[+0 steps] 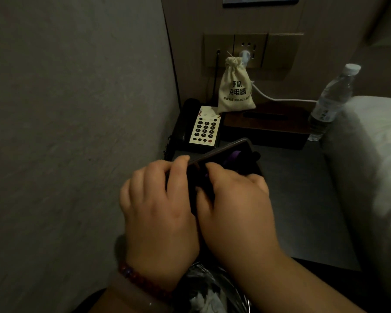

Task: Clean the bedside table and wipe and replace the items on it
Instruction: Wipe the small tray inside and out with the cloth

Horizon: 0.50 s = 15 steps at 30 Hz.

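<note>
Over the front left of the dark bedside table (298, 199) I hold a dark flat rectangular item (221, 151), tilted. My left hand (158, 211) grips its left edge, one finger curled over the top rim. My right hand (235, 211) lies on its face with fingers bent over a dark purple cloth (231, 155), and a bit of that cloth shows past my fingertips. Most of the item and the cloth is hidden under my hands. I cannot tell what the item is.
At the back of the table stand a black telephone (203, 129), a printed cloth pouch (235, 89) on a dark tissue box (264, 127), and a water bottle (330, 102). A white cable runs from the wall socket (248, 50). White bedding (370, 154) borders the right; a lined bin (208, 288) sits below.
</note>
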Available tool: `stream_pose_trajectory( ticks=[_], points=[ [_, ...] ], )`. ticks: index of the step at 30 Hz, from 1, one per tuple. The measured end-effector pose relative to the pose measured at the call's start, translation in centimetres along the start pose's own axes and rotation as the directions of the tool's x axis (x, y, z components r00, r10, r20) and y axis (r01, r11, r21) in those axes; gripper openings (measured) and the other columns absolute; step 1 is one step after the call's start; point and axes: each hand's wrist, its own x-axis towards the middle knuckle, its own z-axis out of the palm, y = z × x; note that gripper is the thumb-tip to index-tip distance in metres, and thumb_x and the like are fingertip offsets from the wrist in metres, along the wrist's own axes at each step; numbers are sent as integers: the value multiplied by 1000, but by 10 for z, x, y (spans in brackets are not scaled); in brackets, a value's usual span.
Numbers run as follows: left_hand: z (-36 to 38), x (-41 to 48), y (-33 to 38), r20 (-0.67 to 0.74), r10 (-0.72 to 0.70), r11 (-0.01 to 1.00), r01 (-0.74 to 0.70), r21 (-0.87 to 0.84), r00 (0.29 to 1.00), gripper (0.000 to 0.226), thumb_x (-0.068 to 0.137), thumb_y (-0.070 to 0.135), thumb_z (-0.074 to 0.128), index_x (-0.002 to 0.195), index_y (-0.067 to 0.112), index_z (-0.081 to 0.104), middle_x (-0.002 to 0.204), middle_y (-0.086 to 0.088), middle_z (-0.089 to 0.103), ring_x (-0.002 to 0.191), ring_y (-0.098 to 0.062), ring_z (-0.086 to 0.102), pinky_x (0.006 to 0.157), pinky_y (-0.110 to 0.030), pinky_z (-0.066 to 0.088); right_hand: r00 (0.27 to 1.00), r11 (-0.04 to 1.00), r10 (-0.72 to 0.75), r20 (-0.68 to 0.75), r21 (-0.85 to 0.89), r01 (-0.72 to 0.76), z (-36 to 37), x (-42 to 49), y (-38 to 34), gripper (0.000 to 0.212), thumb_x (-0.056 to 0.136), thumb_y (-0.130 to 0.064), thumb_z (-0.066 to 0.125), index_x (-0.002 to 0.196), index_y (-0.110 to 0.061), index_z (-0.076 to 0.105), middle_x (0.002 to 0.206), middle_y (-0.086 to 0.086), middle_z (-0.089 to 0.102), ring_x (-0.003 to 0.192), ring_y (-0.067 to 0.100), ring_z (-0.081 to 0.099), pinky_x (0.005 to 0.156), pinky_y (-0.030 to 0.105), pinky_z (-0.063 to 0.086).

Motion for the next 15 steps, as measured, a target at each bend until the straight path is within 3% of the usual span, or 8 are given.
stream_pose_trajectory(
  ticks=[5, 9, 11, 13, 15],
  points=[
    [3, 3, 1, 63, 29, 998, -25, -61, 998, 60, 67, 15, 77, 123, 13, 55, 103, -6, 50, 94, -24, 41, 84, -40, 32, 994, 997, -54, -98, -54, 48, -2, -2, 6, 5, 76, -22, 60, 73, -25, 61, 57, -9, 57, 53, 10, 50, 68, 28, 28],
    [-2, 7, -10, 132, 187, 945, -142, -294, 973, 70, 72, 36, 62, 133, 9, 44, 122, -5, 50, 112, -21, 46, 103, -16, 22, 978, 997, -52, -202, -71, 38, -9, -3, 15, 5, 72, -23, 65, 77, -24, 66, 60, -10, 59, 58, 5, 34, 68, 22, 25],
    [-5, 8, -17, 117, 271, 901, -209, -379, 955, 78, 70, 39, 65, 137, 9, 39, 133, -4, 45, 123, -18, 42, 108, -15, 19, 979, 1000, -7, -205, -5, 6, -14, -2, 21, 7, 75, -22, 70, 80, -23, 67, 62, -10, 60, 61, 3, 27, 60, 19, 29],
    [-7, 9, -21, 105, 268, 858, -188, -478, 958, 84, 68, 41, 71, 139, 14, 35, 135, -2, 43, 127, -10, 40, 107, -15, 26, 987, 991, 73, -141, 122, -56, -19, -2, 25, 8, 77, -27, 71, 83, -26, 66, 67, -13, 61, 62, 3, 43, 55, 12, 30],
    [-9, 11, -22, 110, 233, 816, -133, -562, 966, 90, 63, 44, 76, 138, 19, 34, 129, 6, 48, 123, 3, 41, 101, -7, 29, 985, 965, 134, -105, 239, -106, -20, -2, 27, 8, 76, -32, 68, 80, -32, 61, 69, -16, 59, 67, 8, 55, 55, 11, 33]
  ],
)
